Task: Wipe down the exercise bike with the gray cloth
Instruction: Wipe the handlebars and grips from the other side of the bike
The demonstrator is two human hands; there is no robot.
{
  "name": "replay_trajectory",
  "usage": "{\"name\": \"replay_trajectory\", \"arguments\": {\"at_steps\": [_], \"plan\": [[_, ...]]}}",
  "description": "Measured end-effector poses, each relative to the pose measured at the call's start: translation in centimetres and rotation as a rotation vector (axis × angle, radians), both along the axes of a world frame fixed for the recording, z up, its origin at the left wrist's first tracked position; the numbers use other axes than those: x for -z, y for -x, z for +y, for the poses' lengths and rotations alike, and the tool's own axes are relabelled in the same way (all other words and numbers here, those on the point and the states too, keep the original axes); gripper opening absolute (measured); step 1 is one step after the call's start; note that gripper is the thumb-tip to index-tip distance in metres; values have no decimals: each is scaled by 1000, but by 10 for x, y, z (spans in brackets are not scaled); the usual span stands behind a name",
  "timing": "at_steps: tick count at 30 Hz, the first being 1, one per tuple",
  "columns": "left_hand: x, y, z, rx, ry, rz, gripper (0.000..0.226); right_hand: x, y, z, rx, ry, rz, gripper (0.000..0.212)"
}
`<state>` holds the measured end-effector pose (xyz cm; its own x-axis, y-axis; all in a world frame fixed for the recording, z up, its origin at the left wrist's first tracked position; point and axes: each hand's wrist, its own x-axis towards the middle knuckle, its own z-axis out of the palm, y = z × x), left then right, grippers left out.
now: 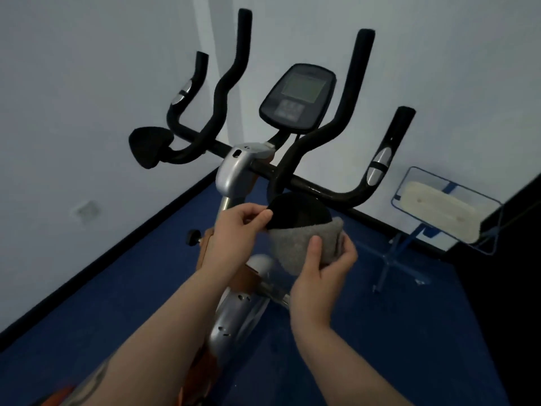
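The gray cloth [304, 244] is held bunched against the underside of a black elbow pad [298, 210] on the right side of the exercise bike [234, 174], low in the middle of the view. It is gripped by the right hand [322, 276], whose thumb is pressed across the front of the cloth while the fingers are curled round it from behind. The left edge of the same pad is pinched by the left hand [234, 230] between thumb and fingertips.

The pad is mounted beneath the black handlebar [322, 190], from which four padded bars are turned upward. A second black pad [149, 146] is seen on the left end of the handlebar. A dark console [297, 98] with a greenish screen is carried on a stem above the silver post. Silver grip sensors are set into the outer bars on both sides. The silver and orange frame is seen running down between the forearms, with a black adjustment knob [193, 237] at its left.

The bike is stood on a blue floor [117, 288] in a corner of white walls edged with a dark skirting. To the right, a blue wire-framed tray [409, 174] on a stand is seen, and a pale rectangular pad [442, 212] is held in it. A wall socket [85, 210] is blurred at the left.
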<state>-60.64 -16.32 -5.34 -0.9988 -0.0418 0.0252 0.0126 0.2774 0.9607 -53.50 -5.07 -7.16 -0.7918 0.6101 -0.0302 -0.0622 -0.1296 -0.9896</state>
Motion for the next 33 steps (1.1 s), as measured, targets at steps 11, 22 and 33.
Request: {"name": "replay_trajectory", "arguments": {"at_steps": [11,22,33], "plan": [[-6,16,-15,227,-113,-89,23,12,30,-48,252,315,-124,28],[-9,15,-15,229,-66,-19,19,14,23,-56,204,322,-128,26],[0,19,-16,247,-103,-29,7,16,21,-53,134,367,-111,26]]}}
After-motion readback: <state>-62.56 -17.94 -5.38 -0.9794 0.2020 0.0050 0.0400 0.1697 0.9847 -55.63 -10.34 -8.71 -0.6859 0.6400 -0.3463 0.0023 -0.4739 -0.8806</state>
